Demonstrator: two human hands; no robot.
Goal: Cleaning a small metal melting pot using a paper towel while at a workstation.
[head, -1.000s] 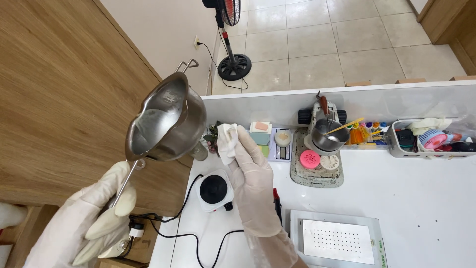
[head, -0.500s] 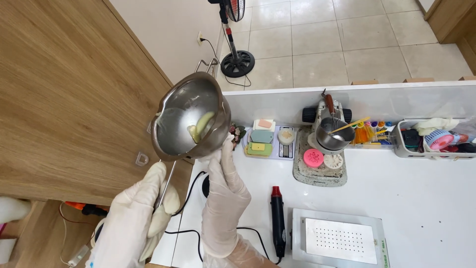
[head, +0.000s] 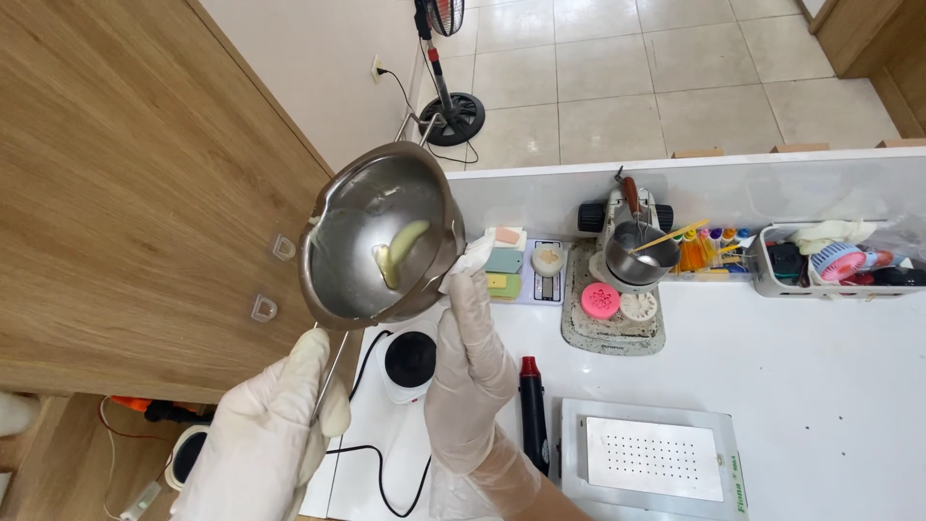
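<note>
Two gloved hands work on a steel pot (head: 378, 236) tilted toward the camera. Left hand (head: 275, 425) is closed around its thin handle, pot above the fist. Right hand (head: 473, 371) presses a white tissue (head: 473, 256) against the pot's right rim, fingers wrapped onto it; a yellowish smear lies inside.

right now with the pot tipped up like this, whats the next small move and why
Probably press the white tissue in the right hand over the rim and down toward the pale yellow waxy streak. The left hand holds the small steel pot by its thin handle, tilted so the inside faces the camera, and the residue lies there unwiped, while the tissue sits only at the rim.
</note>
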